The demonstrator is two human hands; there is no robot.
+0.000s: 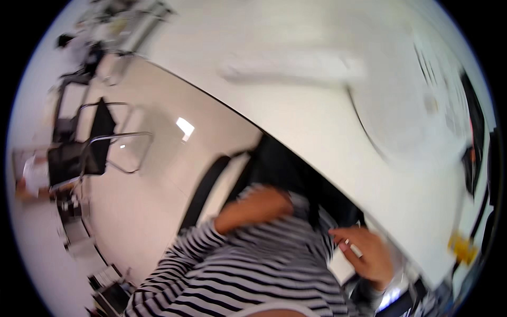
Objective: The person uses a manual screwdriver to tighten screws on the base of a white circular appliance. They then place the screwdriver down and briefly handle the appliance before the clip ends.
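Note:
My left hand (261,205) is bent in across my waist, against the striped shirt (264,264). Motion smears it, and its fingers do not show clearly. To the right, my right hand (367,256) hovers beside my hip, close to the near edge of the white table (296,132). Its index finger and thumb are stretched out with a gap between them, and I make out nothing held. On the table lies a large white rounded object (406,105) with a long white part (290,67) reaching left; blur hides its kind.
Part of a black chair (206,187) shows beside me. Across the tiled floor stand black chairs with metal frames (97,137), and a person (79,53) sits at the far left. A yellow object (462,248) and dark things (472,158) line the table's right side.

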